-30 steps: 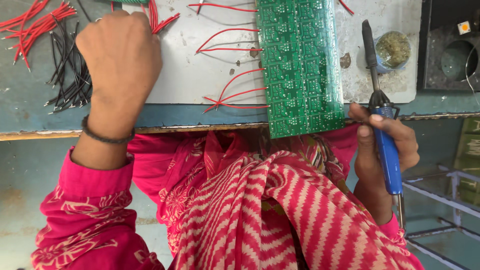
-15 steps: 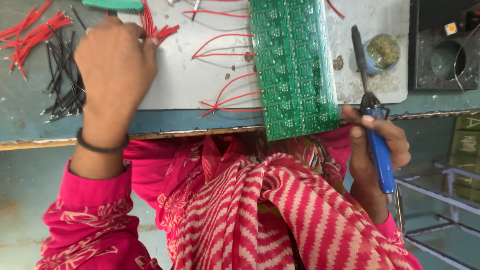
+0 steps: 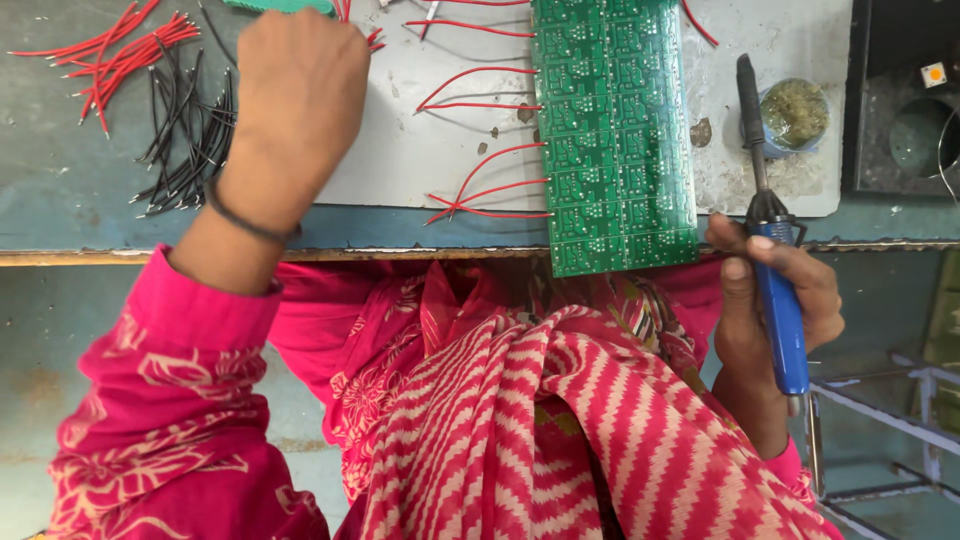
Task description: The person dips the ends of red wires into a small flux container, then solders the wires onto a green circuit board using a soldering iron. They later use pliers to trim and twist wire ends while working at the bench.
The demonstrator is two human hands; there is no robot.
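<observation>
My right hand grips a blue-handled soldering iron at the table's front edge; its black shaft points away toward a small round tin. Just left of it lies a long green circuit board with red wires soldered along its left side, overhanging the table edge. My left hand reaches over the white work mat with fingers curled down near the loose red wires at the top; what it holds is hidden by the back of the hand.
Bundles of loose red wires and black wires lie at the left on the blue-grey table. A dark tray with a round holder stands at the right. A metal frame stands below right.
My left hand has shifted slightly right and farther up over the mat. My right hand with the soldering iron has stayed at the table edge; the view has moved a little.
</observation>
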